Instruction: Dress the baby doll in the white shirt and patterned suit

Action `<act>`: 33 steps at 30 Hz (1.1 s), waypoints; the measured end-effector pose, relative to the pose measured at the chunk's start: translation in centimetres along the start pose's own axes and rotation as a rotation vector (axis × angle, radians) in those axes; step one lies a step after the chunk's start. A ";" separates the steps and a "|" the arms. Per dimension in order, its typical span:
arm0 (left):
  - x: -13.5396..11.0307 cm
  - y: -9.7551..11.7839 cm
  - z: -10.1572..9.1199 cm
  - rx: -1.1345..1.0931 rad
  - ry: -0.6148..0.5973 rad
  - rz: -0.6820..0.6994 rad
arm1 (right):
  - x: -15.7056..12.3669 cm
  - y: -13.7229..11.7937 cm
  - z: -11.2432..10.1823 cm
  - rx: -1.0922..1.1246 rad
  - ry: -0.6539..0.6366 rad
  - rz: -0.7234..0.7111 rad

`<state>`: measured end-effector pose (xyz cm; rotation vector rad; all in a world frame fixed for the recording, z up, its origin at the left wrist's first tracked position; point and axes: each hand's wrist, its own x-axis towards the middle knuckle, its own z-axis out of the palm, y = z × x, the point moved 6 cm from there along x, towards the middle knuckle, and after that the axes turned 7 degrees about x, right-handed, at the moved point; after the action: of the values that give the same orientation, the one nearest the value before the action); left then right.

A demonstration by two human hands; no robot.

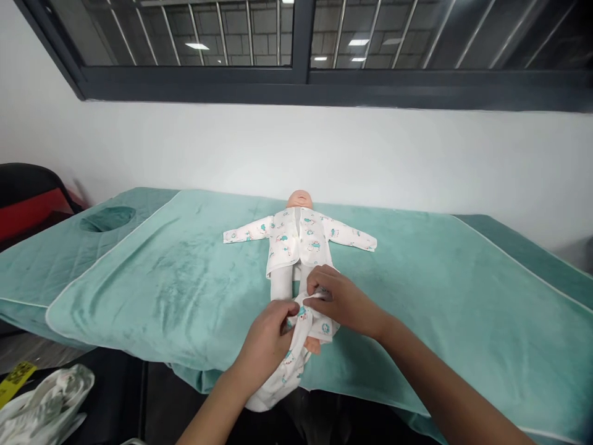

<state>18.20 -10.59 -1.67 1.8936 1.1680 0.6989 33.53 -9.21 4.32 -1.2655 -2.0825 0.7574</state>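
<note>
Nearest camera, two bare forearms (430, 377) reached in from bottom edge. Left hand (265, 341), lower centre, had thumb and fingers clamped on white cloth garment with teal-and-red print (290, 364). Right hand (341, 301), right of centre, pinched same garment higher up. Garment lay bunched at lower legs of peach-headed, white-legged baby doll (280, 284), one peach foot (312, 345) showing below. Doll lay face up mid-frame, in white printed long-sleeved jacket (283, 242), sleeves spread, on teal plush bed cover (194, 272).
</note>
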 end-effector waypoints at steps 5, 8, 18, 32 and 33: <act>1.4 -0.3 -0.9 -0.352 -0.044 -0.065 | 0.7 -0.5 1.0 0.051 0.001 0.020; 3.1 -0.7 -2.6 -0.673 0.095 -0.104 | 1.4 0.0 1.8 0.038 -0.080 0.078; 4.1 -0.6 -4.3 -0.663 -0.146 -0.132 | 3.0 3.6 1.1 1.045 0.031 0.315; 5.2 -2.1 -3.1 -0.792 -0.122 -0.249 | 4.0 2.3 3.2 0.802 -0.215 0.360; 5.0 -2.3 -2.9 -0.752 -0.202 -0.233 | 4.0 2.6 3.1 0.920 -0.136 0.378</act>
<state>17.01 -4.48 -1.76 1.1455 0.8163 0.6732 31.23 -5.07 1.07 -1.0586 -1.2676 1.7435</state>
